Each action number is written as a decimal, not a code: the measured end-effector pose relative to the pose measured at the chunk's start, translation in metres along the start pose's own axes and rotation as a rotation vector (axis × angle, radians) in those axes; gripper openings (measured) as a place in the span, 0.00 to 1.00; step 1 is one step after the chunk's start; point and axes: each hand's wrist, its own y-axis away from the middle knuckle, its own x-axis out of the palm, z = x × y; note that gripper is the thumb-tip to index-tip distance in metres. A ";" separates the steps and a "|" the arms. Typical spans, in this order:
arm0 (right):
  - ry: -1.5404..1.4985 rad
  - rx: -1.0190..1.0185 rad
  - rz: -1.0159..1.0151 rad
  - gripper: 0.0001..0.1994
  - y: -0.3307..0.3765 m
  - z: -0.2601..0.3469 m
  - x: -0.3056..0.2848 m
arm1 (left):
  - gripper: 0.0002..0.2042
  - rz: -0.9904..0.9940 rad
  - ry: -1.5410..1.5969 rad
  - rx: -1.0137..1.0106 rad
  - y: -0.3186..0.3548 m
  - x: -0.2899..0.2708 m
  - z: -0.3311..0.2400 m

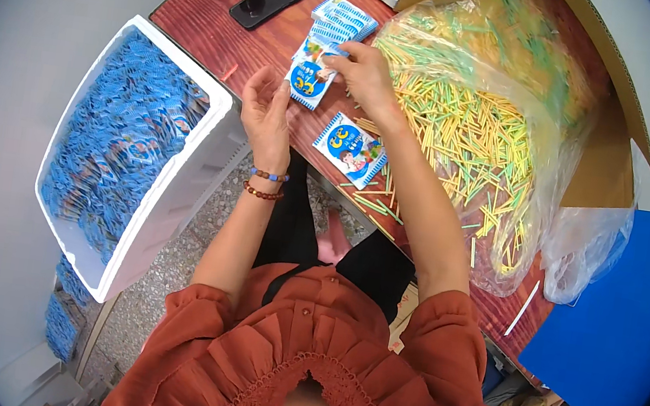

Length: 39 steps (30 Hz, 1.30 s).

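Reddish wooden bench (203, 6) filled the upper middle of the frame; a small blue-and-white sachet (309, 79) was pinched there between fingers of the left hand (267, 113) and right hand (366, 77), beside a bag of yellow-green sticks (474, 132).

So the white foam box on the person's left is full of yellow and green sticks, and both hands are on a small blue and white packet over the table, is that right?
Not quite. In the head view the white foam box holds blue packets; the yellow and green sticks lie in the clear plastic bag on the person's right. The rest stands: the left hand and right hand are both on a small blue and white packet over the table.
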 end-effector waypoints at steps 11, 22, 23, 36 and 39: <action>0.637 -0.014 0.066 0.16 0.074 0.012 -0.049 | 0.14 0.246 -0.617 0.139 -0.014 -0.014 0.014; 0.653 -0.312 -0.112 0.08 0.114 -0.042 -0.060 | 0.12 0.294 -0.363 0.049 -0.011 -0.008 0.006; 0.622 -0.346 -0.124 0.08 0.112 -0.047 -0.065 | 0.11 0.323 -0.542 0.198 -0.006 -0.002 -0.003; -0.477 0.082 -0.059 0.06 0.143 -0.021 -0.099 | 0.05 0.577 0.120 -0.436 0.051 0.068 -0.022; -0.475 0.078 -0.179 0.07 0.150 -0.036 -0.098 | 0.05 0.546 0.134 -0.454 0.060 0.073 -0.018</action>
